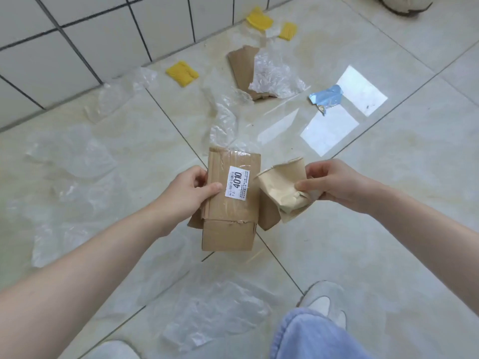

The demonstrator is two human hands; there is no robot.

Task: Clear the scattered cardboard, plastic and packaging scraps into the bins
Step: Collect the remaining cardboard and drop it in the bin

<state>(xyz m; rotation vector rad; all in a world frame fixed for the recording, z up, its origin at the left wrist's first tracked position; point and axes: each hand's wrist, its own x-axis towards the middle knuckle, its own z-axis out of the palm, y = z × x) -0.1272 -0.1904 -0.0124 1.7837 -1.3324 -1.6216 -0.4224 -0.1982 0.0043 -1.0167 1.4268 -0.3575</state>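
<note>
My left hand [189, 193] grips a flattened brown cardboard box [230, 203] by its left edge, thumb on top beside a white "4010" label [237, 183]. My right hand [334, 183] pinches a crushed tan paper cup [285, 190], held just right of the box and touching its flap. Both are held above the tiled floor. Farther off lie a torn cardboard piece [242, 66] under crumpled clear plastic [274, 75], three yellow scraps [182, 73] [260, 19] [287, 31] and a blue wrapper [327, 95].
Clear plastic sheets lie scattered over the floor at left [72, 156], centre [224, 120] and near my feet [215, 309]. A white tiled wall [77, 35] runs along the upper left. A brown object [404, 3] sits at the top right edge. My shoe [324, 301] and trouser leg show below.
</note>
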